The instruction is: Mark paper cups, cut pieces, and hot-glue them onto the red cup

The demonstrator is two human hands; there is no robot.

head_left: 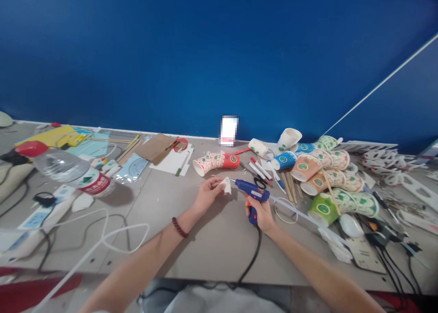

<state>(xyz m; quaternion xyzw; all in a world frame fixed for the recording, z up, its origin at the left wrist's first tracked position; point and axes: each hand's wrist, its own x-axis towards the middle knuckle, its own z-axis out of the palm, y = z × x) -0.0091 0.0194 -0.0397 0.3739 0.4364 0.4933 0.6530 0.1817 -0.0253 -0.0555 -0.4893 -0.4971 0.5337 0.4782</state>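
Observation:
My left hand (207, 193) pinches a small white paper piece (226, 185) above the middle of the table. In my right hand (262, 212) is a blue glue gun (251, 190), its nozzle pointing left and close to the paper; whether they touch I cannot tell. A long translucent glue stick (294, 209) sticks out of the gun's back, and a black cord hangs from its handle. Just beyond my hands lies a curved chain of red and white patterned paper cups (215, 162), on its side.
Right: stacked paper cups (323, 208), wooden sticks (290, 187), pens (262, 170), black scissors (260, 182) and plugs with cords (379, 235). Left: a plastic bottle (68, 167) on its side, a power strip (41, 221), brown cardboard (157, 148) and a looping white cable (102, 237). A phone (229, 130) leans against the blue wall.

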